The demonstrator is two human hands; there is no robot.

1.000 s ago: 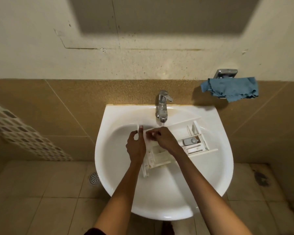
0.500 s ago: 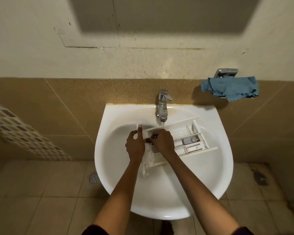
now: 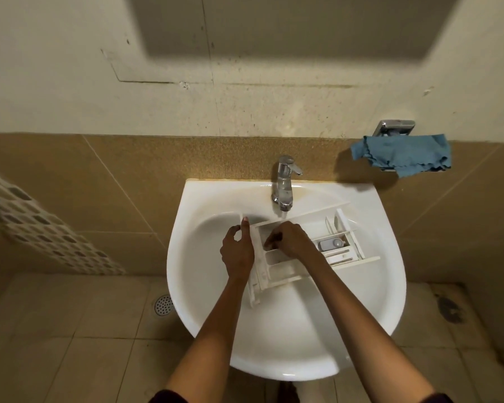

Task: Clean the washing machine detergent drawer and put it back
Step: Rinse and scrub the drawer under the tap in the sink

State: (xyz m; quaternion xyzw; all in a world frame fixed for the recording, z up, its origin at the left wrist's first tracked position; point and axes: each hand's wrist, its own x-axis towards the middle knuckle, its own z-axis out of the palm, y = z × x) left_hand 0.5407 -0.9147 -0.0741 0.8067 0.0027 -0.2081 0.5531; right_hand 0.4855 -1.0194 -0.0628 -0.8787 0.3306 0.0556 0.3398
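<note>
Drawer [image 3: 282, 267] lay across the sink [image 3: 288, 330], front end under the tap [image 3: 284, 187] for rinsing. L hand [image 3: 237, 251] gripped its front panel to steady it; R hand [image 3: 291, 239] curled into a compartment, prob scrubbing, but couldn't tell if it held anything

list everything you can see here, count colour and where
sink: 1, white, against the tiled wall
tap: 1, chrome, back of sink
drawer: 1, white, in sink under tap
holder: 1, chrome, on wall right of tap
cloth: 1, blue, draped on holder
floor drain: 1, metal, floor left of sink
left hand: 1, grips drawer's front end
right hand: 1, fingers in a drawer compartment
</note>
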